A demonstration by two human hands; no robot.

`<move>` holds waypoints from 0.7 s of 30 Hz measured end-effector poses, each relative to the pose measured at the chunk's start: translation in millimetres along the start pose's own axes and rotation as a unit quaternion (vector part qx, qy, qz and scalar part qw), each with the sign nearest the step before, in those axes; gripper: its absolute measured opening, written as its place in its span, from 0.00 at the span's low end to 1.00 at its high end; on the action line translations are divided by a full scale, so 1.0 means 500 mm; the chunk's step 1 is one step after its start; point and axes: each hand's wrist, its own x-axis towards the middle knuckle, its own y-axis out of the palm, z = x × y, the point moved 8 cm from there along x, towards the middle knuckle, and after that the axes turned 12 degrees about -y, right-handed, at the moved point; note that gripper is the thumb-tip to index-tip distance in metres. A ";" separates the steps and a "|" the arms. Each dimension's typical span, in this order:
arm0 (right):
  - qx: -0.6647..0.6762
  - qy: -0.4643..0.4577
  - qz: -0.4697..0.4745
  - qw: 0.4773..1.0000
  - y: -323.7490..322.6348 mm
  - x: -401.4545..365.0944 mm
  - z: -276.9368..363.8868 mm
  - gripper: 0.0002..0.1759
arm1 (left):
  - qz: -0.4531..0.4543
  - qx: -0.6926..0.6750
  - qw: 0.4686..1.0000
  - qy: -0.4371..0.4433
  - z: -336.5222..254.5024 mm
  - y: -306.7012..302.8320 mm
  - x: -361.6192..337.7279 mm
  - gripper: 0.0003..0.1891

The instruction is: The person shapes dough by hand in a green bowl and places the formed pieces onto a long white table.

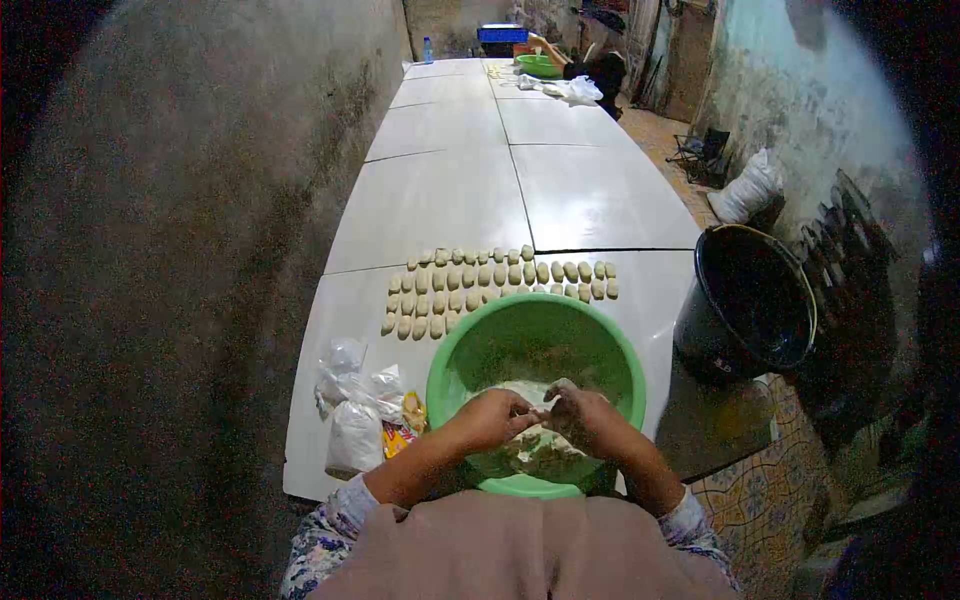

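A large green basin stands at the near end of the white table. White flour and lumps of dough lie in its bottom. Over the basin, my left hand is closed in a pinch, its fingertips meeting those of my right hand. The right hand's fingers are bent and pressed together as well. What sits between the fingertips is too small and hidden to make out. Beyond the basin, rows of small oval dough pieces lie on the tabletop, a few partly behind the rim.
Bags of white powder and a yellow packet sit left of the basin. A black bucket stands to the right. At the table's far end, another person works by a green bowl. A wall runs along the left.
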 end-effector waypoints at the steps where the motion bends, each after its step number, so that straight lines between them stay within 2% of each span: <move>1: -0.001 -0.001 0.000 1.000 -0.004 0.000 0.005 0.12 | -0.006 -0.006 1.000 -0.010 0.007 0.000 0.001 0.19; 3: -0.027 -0.015 0.021 0.999 -0.004 0.000 0.012 0.11 | 0.012 -0.008 1.000 0.010 0.023 0.016 0.017 0.19; 4: -0.009 -0.091 0.000 0.996 0.000 0.003 0.007 0.09 | 0.030 -0.009 0.999 0.029 0.028 0.028 0.023 0.18; 5: -0.010 -0.091 0.000 0.996 0.002 0.001 0.001 0.09 | 0.030 -0.009 0.999 0.030 0.039 0.037 0.028 0.18; 7: -0.047 -0.146 -0.030 0.988 -0.009 -0.002 0.031 0.07 | -0.046 -0.057 0.992 0.101 0.019 0.013 0.020 0.16; 11: -0.024 -0.163 -0.063 0.984 -0.017 -0.005 0.037 0.07 | -0.061 -0.171 0.983 0.009 -0.006 -0.028 -0.002 0.11; 13: -0.029 -0.132 -0.060 0.989 -0.027 -0.002 0.049 0.08 | -0.034 -0.169 0.985 -0.013 -0.006 -0.029 -0.003 0.11; 15: -0.048 -0.162 -0.080 0.982 -0.026 -0.003 0.043 0.08 | -0.002 -0.162 0.987 -0.027 -0.016 -0.028 -0.011 0.12; 17: -0.066 -0.192 -0.101 0.974 -0.031 -0.005 0.049 0.08 | -0.016 -0.125 0.992 -0.025 0.012 -0.016 0.006 0.13; 19: -0.051 -0.174 -0.096 0.979 -0.035 -0.003 0.048 0.08 | 0.057 -0.173 0.982 0.047 -0.021 -0.013 -0.005 0.12; 21: -0.038 -0.187 -0.085 0.978 -0.032 -0.006 0.041 0.07 | 0.076 -0.179 0.980 0.049 -0.035 -0.015 -0.018 0.10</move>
